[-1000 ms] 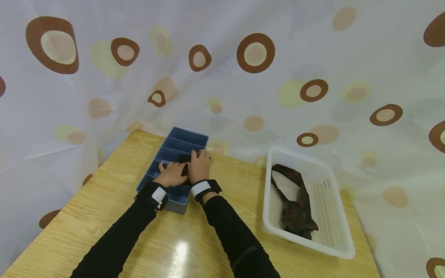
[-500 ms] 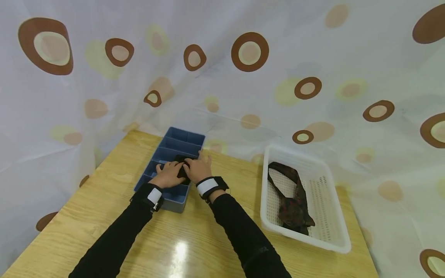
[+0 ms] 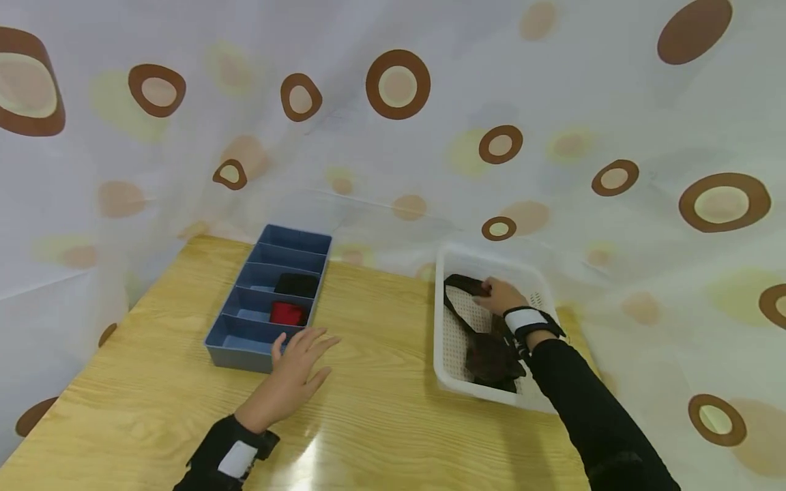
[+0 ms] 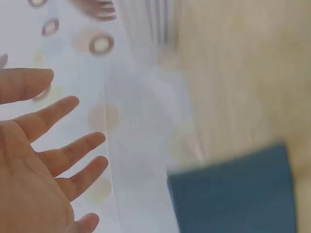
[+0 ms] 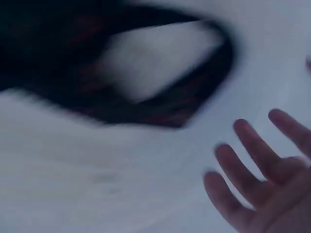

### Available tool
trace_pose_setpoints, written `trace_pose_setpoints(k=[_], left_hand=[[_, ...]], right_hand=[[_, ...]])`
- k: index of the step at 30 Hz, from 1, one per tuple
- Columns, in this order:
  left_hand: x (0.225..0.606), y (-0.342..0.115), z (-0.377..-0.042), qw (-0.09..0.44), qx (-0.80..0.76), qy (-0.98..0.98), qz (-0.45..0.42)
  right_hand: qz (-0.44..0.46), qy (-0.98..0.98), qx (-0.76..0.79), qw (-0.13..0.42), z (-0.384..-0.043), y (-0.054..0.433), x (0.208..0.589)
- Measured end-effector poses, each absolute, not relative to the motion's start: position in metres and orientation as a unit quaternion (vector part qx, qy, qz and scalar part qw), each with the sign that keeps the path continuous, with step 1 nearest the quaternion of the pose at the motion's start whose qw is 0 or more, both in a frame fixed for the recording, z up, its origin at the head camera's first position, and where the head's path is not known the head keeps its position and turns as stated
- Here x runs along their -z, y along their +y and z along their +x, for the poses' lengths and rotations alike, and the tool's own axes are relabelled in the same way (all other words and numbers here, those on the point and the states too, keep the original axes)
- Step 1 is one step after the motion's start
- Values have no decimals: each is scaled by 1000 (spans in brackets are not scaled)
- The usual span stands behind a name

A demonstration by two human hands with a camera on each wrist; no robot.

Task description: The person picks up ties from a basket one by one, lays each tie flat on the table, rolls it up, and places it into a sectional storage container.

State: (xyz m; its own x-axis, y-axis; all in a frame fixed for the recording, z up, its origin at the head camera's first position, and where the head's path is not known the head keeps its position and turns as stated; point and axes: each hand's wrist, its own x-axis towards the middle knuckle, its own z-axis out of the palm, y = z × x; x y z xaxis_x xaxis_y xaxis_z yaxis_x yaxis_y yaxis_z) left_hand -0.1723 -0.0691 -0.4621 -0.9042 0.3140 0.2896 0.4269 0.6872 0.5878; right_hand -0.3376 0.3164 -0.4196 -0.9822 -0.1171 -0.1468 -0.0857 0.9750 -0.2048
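Note:
My right hand [image 3: 502, 297] hovers at the white basket [image 3: 439, 327], over the upper strap of a dark patterned cloth item [image 3: 494, 358]. That cloth has a looped strap and lies loosely; its exact kind is unclear. In the right wrist view the fingers [image 5: 233, 170] are spread, apart from the blurred cloth. My left hand [image 3: 295, 375], fingers splayed, is in the air by the near right corner of the blue divided box [image 3: 239, 359]. Inside the box, a black folded item [image 3: 297, 284] occupies the middle compartment and a red folded item [image 3: 287, 314] the one nearer me.
The wooden table [image 3: 381, 409] carries the box at left and the basket at right. Behind them hangs a white curtain [image 3: 393, 157] with brown and yellow ovals. The box's other compartments show bare blue floors.
Both hands have left the box and the black item in it. My right hand has crossed to the basket; my left has drawn back toward me. The view has turned right.

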Motion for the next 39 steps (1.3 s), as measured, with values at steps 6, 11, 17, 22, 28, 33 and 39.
trace_pose_setpoints(k=[6, 11, 17, 22, 28, 33, 39], left_hand=[[468, -58, -149, 52, 360, -904, -226], [467, -54, -144, 21, 369, -899, -233], [468, -51, -142, 16, 381, -895, -232], [471, -49, -146, 11, 398, -891, -221], [460, -35, -151, 53, 475, -854, -205], [434, -19, -148, 138, 559, -784, -231], [419, -6, -141, 148, 611, -752, -197]], right_hand=[[-19, 955, 37, 294, -317, 347, 479], [-83, 964, 10, 253, -315, 333, 483], [-144, 975, 139, 97, -323, 307, 409], [-207, 923, 323, -24, -300, 269, 317], [-399, 806, 433, -60, -245, 220, 249], [-502, 759, 414, -28, -203, 200, 235], [-459, 826, 313, -95, -189, 199, 242]])
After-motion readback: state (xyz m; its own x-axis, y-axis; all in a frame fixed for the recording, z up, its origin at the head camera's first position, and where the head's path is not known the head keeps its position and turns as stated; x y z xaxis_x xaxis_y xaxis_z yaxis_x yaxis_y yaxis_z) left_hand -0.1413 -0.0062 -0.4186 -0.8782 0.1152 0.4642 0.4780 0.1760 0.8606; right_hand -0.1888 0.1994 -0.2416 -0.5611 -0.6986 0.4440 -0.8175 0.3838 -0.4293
